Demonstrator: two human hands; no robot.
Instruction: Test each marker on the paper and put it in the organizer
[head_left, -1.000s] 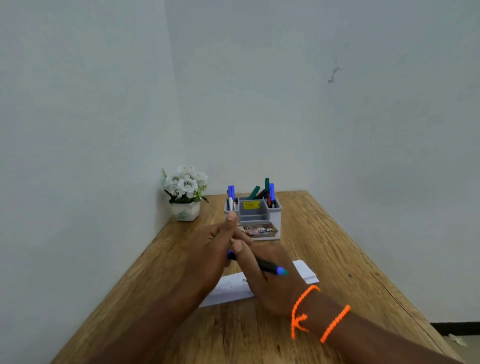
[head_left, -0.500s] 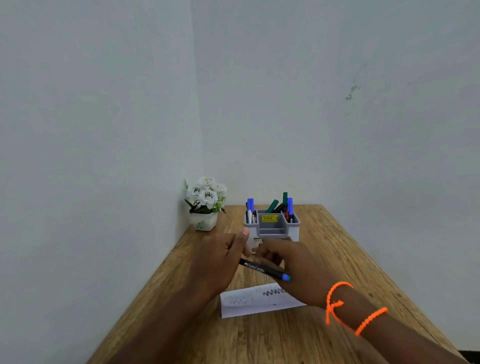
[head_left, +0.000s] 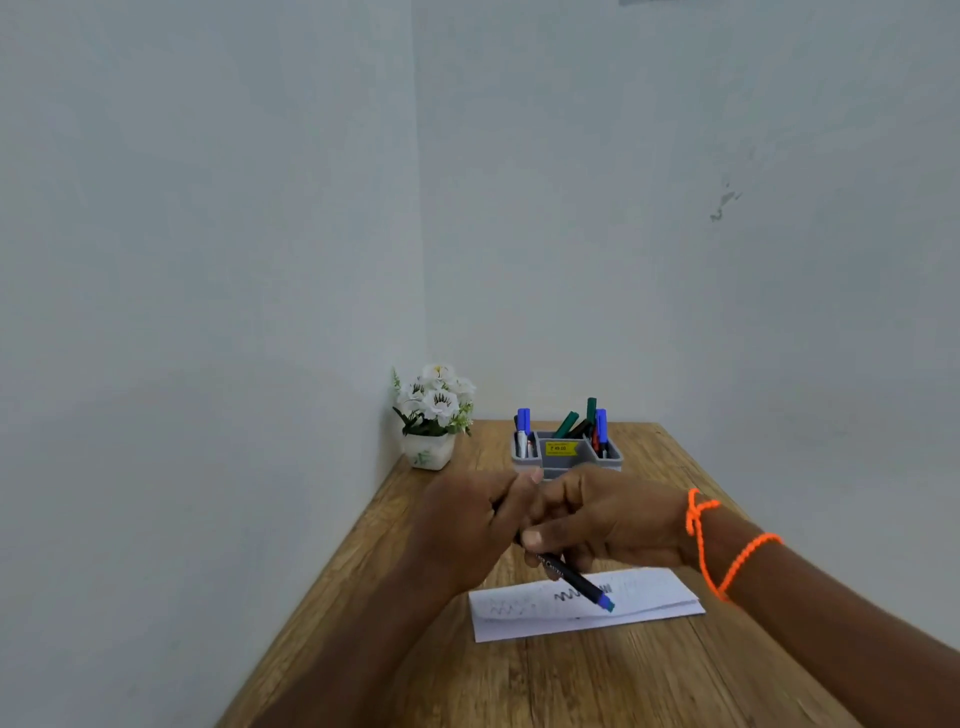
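A black marker (head_left: 574, 581) with a blue end slants down to the right above the white paper (head_left: 649, 605), which carries zigzag scribbles. My right hand (head_left: 608, 517) grips the marker's upper barrel. My left hand (head_left: 470, 525) presses against the right hand at the marker's top end, fingers closed around it; the cap is hidden. Behind both hands stands the grey organizer (head_left: 566, 460) with blue, green and red markers upright in its side compartments.
A white pot of white flowers (head_left: 434, 415) sits in the back left corner of the wooden table (head_left: 597, 680). Walls close the table on the left and far side. An orange cord loops around my right wrist (head_left: 727, 545).
Both hands stay joined on the marker and have lifted off the paper. The marker's blue end now tilts lower toward the scribbles. The camera view has tipped upward.
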